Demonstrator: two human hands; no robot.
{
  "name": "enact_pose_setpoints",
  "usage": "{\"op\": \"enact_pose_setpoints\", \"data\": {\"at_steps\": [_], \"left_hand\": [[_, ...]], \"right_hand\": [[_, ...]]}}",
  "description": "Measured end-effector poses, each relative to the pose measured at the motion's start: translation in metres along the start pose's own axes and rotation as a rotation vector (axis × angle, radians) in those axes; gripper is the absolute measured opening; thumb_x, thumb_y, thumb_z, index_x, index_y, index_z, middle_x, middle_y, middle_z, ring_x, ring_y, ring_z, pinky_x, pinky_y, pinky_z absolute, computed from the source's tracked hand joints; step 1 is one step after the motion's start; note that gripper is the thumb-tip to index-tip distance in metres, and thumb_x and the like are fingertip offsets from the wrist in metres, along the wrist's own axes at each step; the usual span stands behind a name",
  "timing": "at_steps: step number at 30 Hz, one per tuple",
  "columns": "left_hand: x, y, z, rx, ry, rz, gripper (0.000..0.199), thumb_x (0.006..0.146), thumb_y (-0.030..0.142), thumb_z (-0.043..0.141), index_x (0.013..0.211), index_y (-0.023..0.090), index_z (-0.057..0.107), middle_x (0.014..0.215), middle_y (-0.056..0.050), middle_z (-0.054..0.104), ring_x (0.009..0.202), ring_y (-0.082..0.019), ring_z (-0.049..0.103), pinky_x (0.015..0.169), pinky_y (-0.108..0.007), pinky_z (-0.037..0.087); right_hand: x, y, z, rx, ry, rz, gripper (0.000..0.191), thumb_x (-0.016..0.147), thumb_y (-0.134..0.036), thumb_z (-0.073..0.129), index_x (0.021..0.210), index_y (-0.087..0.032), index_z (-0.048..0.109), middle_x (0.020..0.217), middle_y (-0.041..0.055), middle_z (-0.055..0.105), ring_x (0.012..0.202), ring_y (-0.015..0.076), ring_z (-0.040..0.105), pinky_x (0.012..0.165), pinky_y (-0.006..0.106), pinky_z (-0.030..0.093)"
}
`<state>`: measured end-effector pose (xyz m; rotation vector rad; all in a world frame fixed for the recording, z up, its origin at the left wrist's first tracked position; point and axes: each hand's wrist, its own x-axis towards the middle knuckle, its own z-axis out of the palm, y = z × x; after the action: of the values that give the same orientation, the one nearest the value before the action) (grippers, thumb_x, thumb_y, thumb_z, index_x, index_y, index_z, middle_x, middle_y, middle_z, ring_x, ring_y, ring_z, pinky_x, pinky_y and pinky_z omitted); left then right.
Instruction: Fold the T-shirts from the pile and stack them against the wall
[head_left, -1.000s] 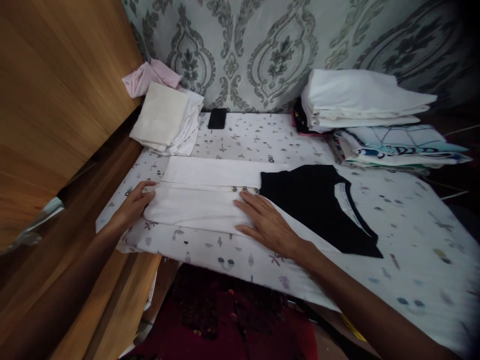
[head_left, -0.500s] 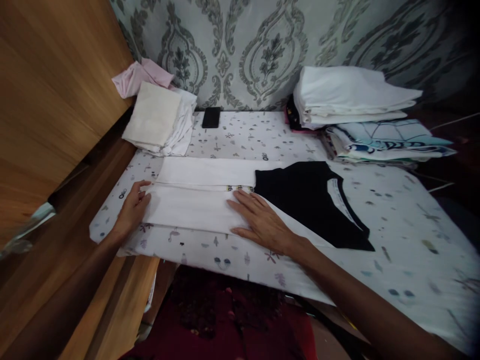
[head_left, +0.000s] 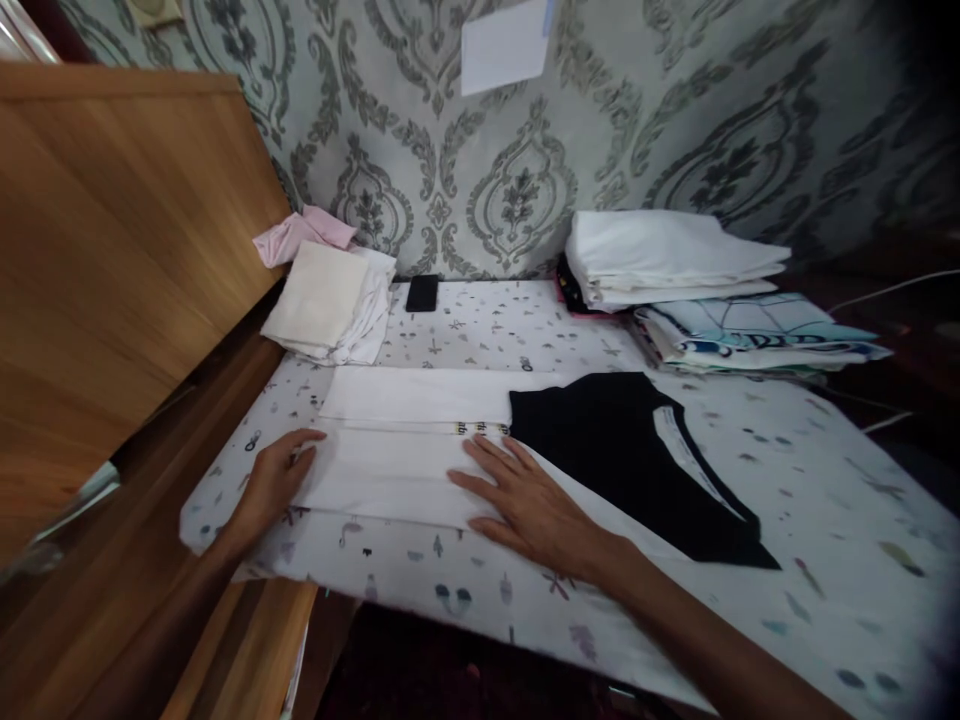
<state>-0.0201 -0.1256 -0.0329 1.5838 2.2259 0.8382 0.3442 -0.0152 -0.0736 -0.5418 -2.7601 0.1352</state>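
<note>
A white and black T-shirt [head_left: 600, 440] lies face down on the patterned table cover, its sides folded inward to meet along a middle line. Its black part with the neckline points right; some printed lettering peeks out at the seam. My right hand [head_left: 517, 500] rests flat on the white cloth just below that lettering, fingers spread. At the left end of the shirt is my left hand [head_left: 277, 475], its fingers at the bottom edge, thumb and forefinger apart. Nothing is seen gripped by either hand.
A pile of cream and white cloths [head_left: 315, 300] sits at the back left, with a pink cloth [head_left: 304, 237] behind it. Beside it lies a black phone [head_left: 422, 293]. Folded white clothes [head_left: 667, 255] and printed clothes [head_left: 750, 330] are stacked back right. A wooden cabinet [head_left: 127, 240] borders the left.
The camera view has tilted up, so more wall shows and everything sits lower in the picture. Both hands stay at nearly the same spots on the shirt.
</note>
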Motion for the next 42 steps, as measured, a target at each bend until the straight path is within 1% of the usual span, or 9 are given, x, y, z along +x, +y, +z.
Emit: {"op": "enact_pose_setpoints", "data": {"at_steps": [5,11,14,20,27,33,37,39,42], "left_hand": [[-0.001,-0.001,0.006,0.169,0.101,0.16,0.033,0.093,0.036,0.041,0.106,0.022,0.069,0.109,-0.007,0.072,0.095,-0.024,0.066,0.09,-0.038,0.051],[-0.002,0.006,0.002,0.466,0.085,0.16,0.037,0.096,0.031,0.037,0.118,0.02,0.066,0.115,-0.011,0.066,0.099,-0.027,0.064,0.082,-0.04,0.053],[-0.002,0.013,0.003,0.533,0.127,0.256,0.039,0.098,0.032,0.037,0.124,0.019,0.063,0.126,-0.015,0.063,0.115,-0.031,0.06,0.096,-0.048,0.05],[0.0,0.006,0.03,0.48,-0.139,0.5,0.055,0.102,0.043,0.03,0.147,0.017,0.044,0.155,-0.016,0.046,0.145,-0.028,0.04,0.116,-0.05,0.035],[0.002,-0.007,0.036,0.566,-0.206,0.498,0.06,0.102,0.045,0.031,0.157,0.02,0.029,0.163,-0.014,0.032,0.152,-0.027,0.026,0.121,-0.053,0.026],[0.0,-0.004,0.036,0.592,-0.23,0.527,0.061,0.103,0.05,0.029,0.156,0.022,0.03,0.165,-0.013,0.027,0.153,-0.028,0.023,0.122,-0.056,0.022],[0.003,-0.005,0.031,0.535,-0.267,0.507,0.059,0.103,0.049,0.032,0.156,0.025,0.031,0.165,-0.011,0.026,0.153,-0.026,0.023,0.122,-0.055,0.02],[0.01,-0.01,0.024,0.439,-0.244,0.453,0.058,0.102,0.05,0.033,0.155,0.025,0.032,0.165,-0.011,0.027,0.153,-0.026,0.023,0.123,-0.054,0.019],[0.027,-0.023,0.007,0.195,-0.079,0.311,0.06,0.1,0.052,0.033,0.152,0.022,0.036,0.163,-0.012,0.033,0.151,-0.025,0.03,0.122,-0.047,0.025]], "right_hand": [[0.0,0.0,0.0,0.005,0.016,-0.001,0.051,0.099,-0.055,0.046,0.145,-0.031,0.048,0.159,0.0067,0.04,0.147,0.0288,0.036,0.119,0.055,0.032],[0.0,-0.003,-0.004,0.043,-0.002,0.018,0.058,0.099,-0.054,0.048,0.15,-0.025,0.043,0.161,0.0122,0.034,0.15,0.0305,0.029,0.119,0.057,0.03],[0.0,-0.011,-0.011,0.088,-0.03,-0.001,0.057,0.1,-0.05,0.049,0.15,-0.024,0.043,0.161,0.0117,0.035,0.151,0.0268,0.027,0.123,0.055,0.024],[0.003,-0.028,-0.016,0.14,-0.154,-0.052,0.055,0.1,-0.048,0.051,0.149,-0.024,0.044,0.16,0.0103,0.038,0.152,0.0225,0.026,0.124,0.051,0.02],[0.001,-0.029,-0.021,0.134,-0.198,-0.047,0.051,0.1,-0.047,0.053,0.145,-0.025,0.049,0.161,0.0094,0.036,0.152,0.0227,0.024,0.125,0.049,0.018],[-0.004,-0.019,-0.017,0.062,-0.171,0.093,0.056,0.101,-0.049,0.046,0.148,-0.018,0.046,0.159,0.0182,0.037,0.151,0.0287,0.026,0.122,0.056,0.024],[-0.006,-0.015,-0.013,0.037,-0.109,0.082,0.053,0.1,-0.05,0.047,0.144,-0.02,0.05,0.155,0.0182,0.043,0.148,0.0309,0.033,0.12,0.058,0.029],[-0.004,-0.016,-0.013,0.049,-0.091,0.064,0.051,0.101,-0.051,0.045,0.14,-0.02,0.053,0.153,0.0183,0.046,0.147,0.0315,0.036,0.119,0.059,0.031],[0.004,-0.021,-0.014,0.099,-0.088,0.042,0.048,0.102,-0.05,0.042,0.136,-0.02,0.056,0.153,0.0176,0.047,0.146,0.0315,0.038,0.118,0.059,0.032]]}}
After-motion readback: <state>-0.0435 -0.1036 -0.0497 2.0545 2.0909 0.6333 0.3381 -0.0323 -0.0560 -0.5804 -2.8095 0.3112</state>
